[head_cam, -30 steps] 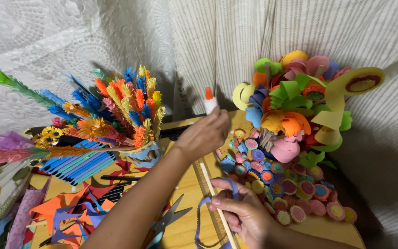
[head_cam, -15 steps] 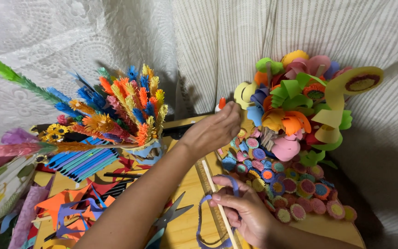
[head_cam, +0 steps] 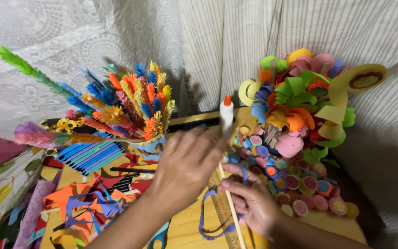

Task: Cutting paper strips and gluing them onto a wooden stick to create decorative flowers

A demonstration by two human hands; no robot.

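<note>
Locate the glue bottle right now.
In the head view, the glue bottle stands upright at centre, just above the left hand, with the paper flowers to its right and the fringed stems to its left.

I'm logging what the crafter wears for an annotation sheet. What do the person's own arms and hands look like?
Both forearms are bare as far as the picture shows, with no sleeves in view. The left hand and right hand wear no gloves. No watch or bracelet shows on either wrist, and I can make out no rings.

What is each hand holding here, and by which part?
Left hand grips the glue bottle by its lower body. Right hand pinches the wooden stick near its upper end, with the blue paper strip.
</note>
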